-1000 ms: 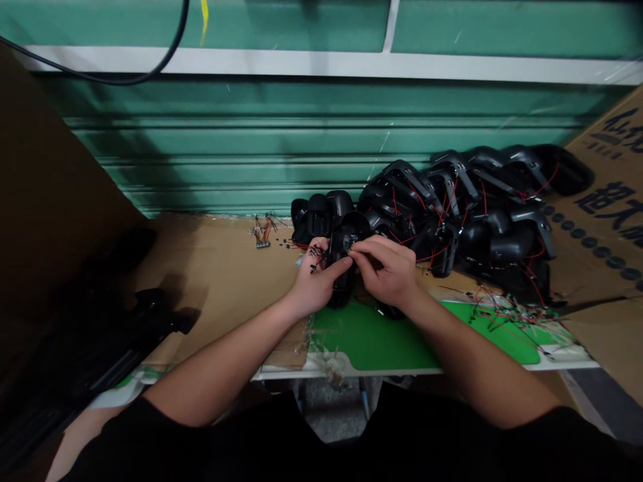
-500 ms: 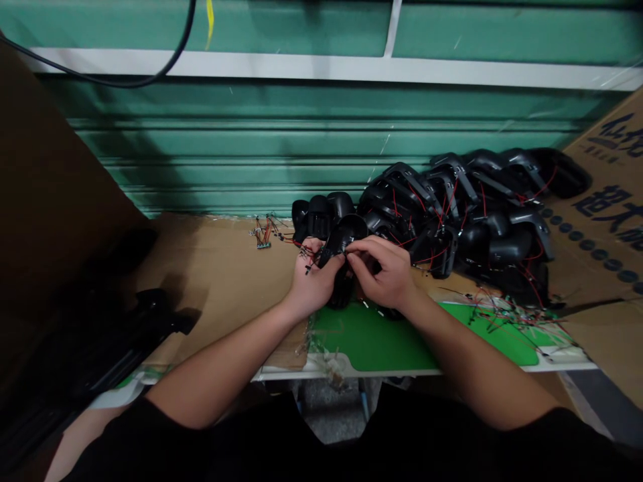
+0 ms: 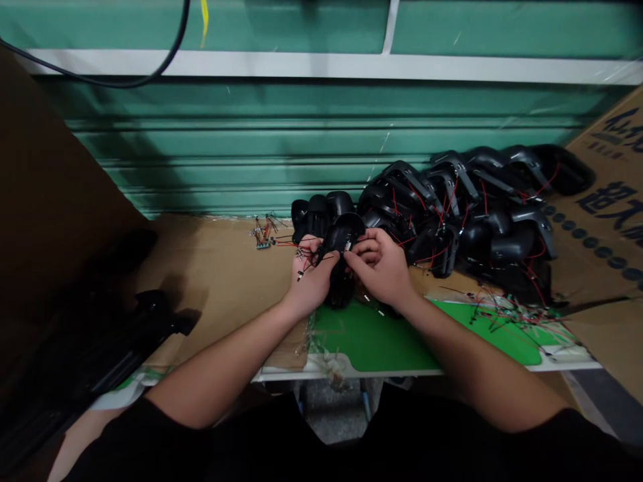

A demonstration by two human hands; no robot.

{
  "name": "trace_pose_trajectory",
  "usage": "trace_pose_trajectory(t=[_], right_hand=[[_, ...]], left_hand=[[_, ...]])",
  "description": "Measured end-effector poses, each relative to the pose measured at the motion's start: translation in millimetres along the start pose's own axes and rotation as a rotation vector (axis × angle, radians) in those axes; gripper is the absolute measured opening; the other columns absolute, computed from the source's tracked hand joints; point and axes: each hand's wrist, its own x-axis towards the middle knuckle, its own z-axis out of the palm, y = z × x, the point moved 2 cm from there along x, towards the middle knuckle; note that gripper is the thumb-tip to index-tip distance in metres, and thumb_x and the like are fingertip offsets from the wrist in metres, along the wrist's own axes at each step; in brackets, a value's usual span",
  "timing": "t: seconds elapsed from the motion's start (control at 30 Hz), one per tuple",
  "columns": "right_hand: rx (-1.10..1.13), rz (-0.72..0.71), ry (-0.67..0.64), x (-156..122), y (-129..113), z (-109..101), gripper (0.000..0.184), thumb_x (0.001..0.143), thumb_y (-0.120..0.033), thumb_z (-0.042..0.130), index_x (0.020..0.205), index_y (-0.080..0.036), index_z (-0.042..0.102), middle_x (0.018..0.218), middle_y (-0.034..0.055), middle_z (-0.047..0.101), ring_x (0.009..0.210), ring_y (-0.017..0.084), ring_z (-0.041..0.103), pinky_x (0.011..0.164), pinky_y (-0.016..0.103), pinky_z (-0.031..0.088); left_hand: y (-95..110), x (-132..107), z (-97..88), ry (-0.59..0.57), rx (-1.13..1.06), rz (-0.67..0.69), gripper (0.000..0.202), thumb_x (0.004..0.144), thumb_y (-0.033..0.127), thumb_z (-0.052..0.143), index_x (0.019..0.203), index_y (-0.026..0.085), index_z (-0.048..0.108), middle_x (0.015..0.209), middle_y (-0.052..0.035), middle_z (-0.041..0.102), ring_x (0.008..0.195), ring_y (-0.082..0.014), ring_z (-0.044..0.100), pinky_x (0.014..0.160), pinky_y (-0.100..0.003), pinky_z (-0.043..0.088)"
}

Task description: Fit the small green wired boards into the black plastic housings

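My left hand [image 3: 312, 281] is wrapped round a black plastic housing [image 3: 341, 258] held upright above the bench, with thin red and black wires [image 3: 305, 255] trailing over its fingers. My right hand [image 3: 382, 266] is closed at the top of the same housing, its fingertips pinching at a small part near the opening. What sits between those fingertips is too small to make out. Both hands hover over the near edge of a green mat [image 3: 382, 338].
A large heap of black housings with red wires [image 3: 462, 207] fills the back right. A few more housings [image 3: 321, 209] stand behind my hands. A small wired board [image 3: 262, 234] lies on brown cardboard [image 3: 216, 281]. Loose wires [image 3: 507, 314] litter the mat. A printed cardboard box [image 3: 607, 187] stands at right.
My right hand has shifted a little up and left on the housing, fingers now at its top opening. The left hand has kept its grip, tilting the housing slightly.
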Motion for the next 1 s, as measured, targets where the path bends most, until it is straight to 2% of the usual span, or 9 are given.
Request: trace_pose_trajectory(t=[0.17, 0.27, 0.47, 0.67, 0.87, 1.0], right_hand=[[0.137, 0.092, -0.122, 1, 1, 2, 0.032, 0.084, -0.04, 0.08, 0.096, -0.015, 0.064, 0.081, 0.0048, 0.069, 0.056, 0.016, 0.066, 0.044, 0.025, 0.051], [0.139, 0.11, -0.108, 0, 1, 2, 0.033, 0.082, -0.04, 0.082, 0.096, -0.015, 0.066, 0.076, 0.0044, 0.069, 0.054, 0.017, 0.065, 0.041, 0.026, 0.05], [0.189, 0.128, -0.107, -3, -4, 5, 0.032, 0.078, -0.036, 0.084, 0.092, -0.015, 0.064, 0.068, 0.0032, 0.067, 0.053, 0.017, 0.064, 0.044, 0.027, 0.053], [0.212, 0.132, -0.105, -4, -6, 6, 0.032, 0.076, -0.033, 0.084, 0.091, -0.014, 0.064, 0.069, 0.004, 0.067, 0.052, 0.017, 0.064, 0.043, 0.026, 0.052], [0.217, 0.148, -0.112, -4, -5, 7, 0.033, 0.075, -0.032, 0.083, 0.094, -0.013, 0.064, 0.071, 0.0035, 0.065, 0.054, 0.018, 0.064, 0.043, 0.028, 0.054], [0.21, 0.146, -0.111, -4, -2, 8, 0.033, 0.076, -0.034, 0.082, 0.092, -0.014, 0.061, 0.072, 0.0029, 0.065, 0.055, 0.018, 0.065, 0.043, 0.028, 0.054]], left_hand=[[6, -4, 1.8, -0.05, -0.02, -0.028, 0.053, 0.071, 0.034, 0.076, 0.09, 0.018, 0.03, 0.082, 0.0044, 0.052, 0.073, -0.0007, 0.053, 0.072, -0.013, 0.048], [8, -5, 0.8, -0.059, 0.017, -0.025, 0.05, 0.073, 0.034, 0.077, 0.091, 0.017, 0.034, 0.083, 0.0032, 0.054, 0.075, -0.0007, 0.055, 0.073, -0.013, 0.049], [6, -5, -0.2, -0.038, 0.076, 0.036, 0.049, 0.072, 0.033, 0.078, 0.09, 0.017, 0.035, 0.085, 0.0008, 0.059, 0.077, -0.0011, 0.055, 0.075, -0.013, 0.047], [3, -4, 2.7, -0.01, 0.071, 0.119, 0.044, 0.074, 0.028, 0.075, 0.088, 0.017, 0.034, 0.08, 0.0031, 0.051, 0.075, 0.0002, 0.05, 0.073, -0.012, 0.044], [-3, -4, 1.3, 0.006, 0.138, 0.155, 0.041, 0.078, 0.027, 0.074, 0.091, 0.017, 0.037, 0.082, 0.002, 0.053, 0.075, 0.0001, 0.051, 0.074, -0.012, 0.047], [-3, -4, 1.0, -0.002, 0.181, 0.107, 0.034, 0.081, 0.03, 0.071, 0.094, 0.016, 0.043, 0.082, -0.0004, 0.06, 0.075, -0.0023, 0.057, 0.074, -0.014, 0.05]])
